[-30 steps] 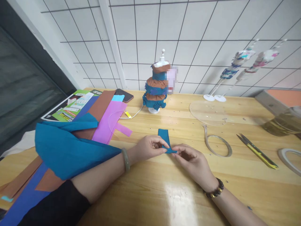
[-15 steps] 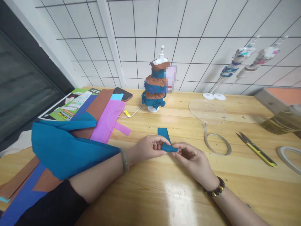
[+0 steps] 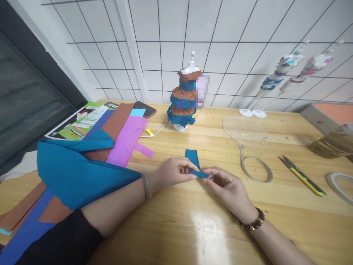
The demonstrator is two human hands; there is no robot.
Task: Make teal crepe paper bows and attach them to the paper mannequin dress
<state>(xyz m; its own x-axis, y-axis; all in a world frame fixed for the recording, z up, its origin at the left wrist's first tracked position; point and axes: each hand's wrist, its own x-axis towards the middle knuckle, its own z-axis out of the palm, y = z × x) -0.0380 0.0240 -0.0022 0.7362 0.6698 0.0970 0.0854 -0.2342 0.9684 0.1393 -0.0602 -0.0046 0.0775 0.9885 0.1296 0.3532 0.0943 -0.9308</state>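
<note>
A teal strip (image 3: pixel 192 158) lies before the back edge of the worktop (image 3: pixel 160 228), its near end pinched by the left hand (image 3: pixel 175 171) and right hand (image 3: pixel 227 186), whose fingertips partly hide the folds. At the back edge, pixelation masks one side of a dress form (image 3: pixel 184 99). Rightward, the frame cuts off a tape roll (image 3: pixel 332 181) and the worktop's right edge.

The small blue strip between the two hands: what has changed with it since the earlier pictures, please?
The near end of the blue strip, spread wider half a second ago, now looks narrower between the left hand and the right hand. Both hands keep their grip; nothing was let go. The dressed form and yellow snips stayed in place.
</note>
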